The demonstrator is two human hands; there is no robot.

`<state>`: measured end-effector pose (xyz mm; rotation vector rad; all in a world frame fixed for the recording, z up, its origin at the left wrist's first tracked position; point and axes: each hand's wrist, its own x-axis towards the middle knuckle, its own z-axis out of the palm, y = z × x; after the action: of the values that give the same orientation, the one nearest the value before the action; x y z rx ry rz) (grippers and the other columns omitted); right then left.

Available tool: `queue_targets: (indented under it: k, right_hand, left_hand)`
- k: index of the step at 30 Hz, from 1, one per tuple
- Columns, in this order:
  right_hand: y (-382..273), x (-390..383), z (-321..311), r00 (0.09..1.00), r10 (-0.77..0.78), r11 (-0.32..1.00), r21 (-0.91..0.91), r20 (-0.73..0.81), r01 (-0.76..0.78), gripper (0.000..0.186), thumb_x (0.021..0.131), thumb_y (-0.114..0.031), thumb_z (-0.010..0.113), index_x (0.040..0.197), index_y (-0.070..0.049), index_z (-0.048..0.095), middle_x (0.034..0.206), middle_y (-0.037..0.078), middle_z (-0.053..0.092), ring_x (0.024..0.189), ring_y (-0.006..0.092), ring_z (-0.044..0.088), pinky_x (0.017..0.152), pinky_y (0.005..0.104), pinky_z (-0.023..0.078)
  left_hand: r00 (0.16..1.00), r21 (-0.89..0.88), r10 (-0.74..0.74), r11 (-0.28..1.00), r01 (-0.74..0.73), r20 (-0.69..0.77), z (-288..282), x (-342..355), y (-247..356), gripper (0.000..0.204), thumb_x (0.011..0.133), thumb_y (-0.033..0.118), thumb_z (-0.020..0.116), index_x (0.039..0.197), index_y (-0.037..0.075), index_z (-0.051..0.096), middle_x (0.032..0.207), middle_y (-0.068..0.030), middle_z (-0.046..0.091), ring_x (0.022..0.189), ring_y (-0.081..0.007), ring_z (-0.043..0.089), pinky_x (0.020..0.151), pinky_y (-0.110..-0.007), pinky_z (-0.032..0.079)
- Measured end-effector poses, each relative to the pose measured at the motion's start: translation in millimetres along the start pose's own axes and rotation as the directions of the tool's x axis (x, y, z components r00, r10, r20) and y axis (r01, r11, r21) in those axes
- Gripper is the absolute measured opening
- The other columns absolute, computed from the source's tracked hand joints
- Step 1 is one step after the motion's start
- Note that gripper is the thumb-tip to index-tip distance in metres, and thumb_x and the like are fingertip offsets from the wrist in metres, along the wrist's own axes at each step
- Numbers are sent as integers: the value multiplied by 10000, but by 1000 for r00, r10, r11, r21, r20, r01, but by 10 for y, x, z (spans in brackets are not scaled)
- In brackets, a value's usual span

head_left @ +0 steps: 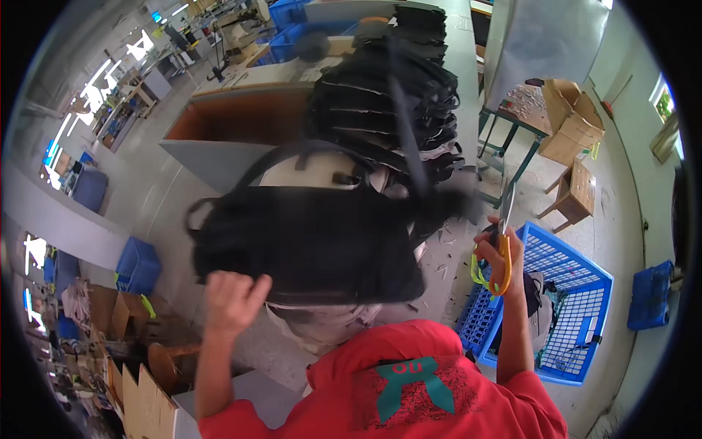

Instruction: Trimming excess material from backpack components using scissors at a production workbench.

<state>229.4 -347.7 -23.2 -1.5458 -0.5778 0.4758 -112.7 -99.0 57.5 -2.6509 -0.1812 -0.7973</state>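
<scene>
A long grey worktable (219, 157) stretched away above both hands, bearing a tall stack of black bags (387, 110) well beyond the right hand. Closer in, a black backpack (307, 245) hung in the air, blurred, between the two hands, its lower left edge clenched in the left hand (230, 300), whose fingers curled into the fabric. Below and to the right of the right hand stood a blue plastic crate (578, 293) on the floor. The right hand (501, 256) was raised just beside the backpack's right end, fingers wrapped around orange-handled scissors (503, 245), blades pointing upward.
</scene>
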Motion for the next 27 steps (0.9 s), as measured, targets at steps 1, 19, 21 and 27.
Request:
queue_targets:
  k: [1,19,21,27]
  right_hand:
    - [83,-28,-10,1000,4,999,-49,27,-3,419,763,-36,602,1165,-3,487,793,58,616,651,109,582,599,221,475]
    - [15,-259,320,955,-25,842,-508,296,180,547,685,-56,734,1172,-25,486,850,130,602,711,225,608,659,296,483]
    - [34,-309,230,961,-57,813,-547,269,202,557,670,-38,736,1171,-26,491,838,122,604,699,213,602,651,295,481]
    - [-215,-295,303,956,-17,842,-511,294,172,607,645,-104,768,1176,-29,484,828,112,556,707,224,554,658,311,461]
  left_hand:
    - [987,17,69,997,-72,143,227,-291,30,197,657,93,628,854,94,619,719,-32,437,658,-199,471,602,-351,372]
    - [145,268,-848,318,909,510,1926,-137,-1172,403,748,254,684,1017,-33,596,936,-145,636,830,-276,619,696,-325,464]
    - [195,-170,-692,105,980,695,1918,-275,-1181,398,688,250,737,933,-39,615,848,-109,648,728,-199,609,651,-300,453]
    - [539,-779,-708,-24,627,456,1365,90,-797,147,753,56,669,827,-36,581,719,30,537,675,-59,467,616,-213,397]
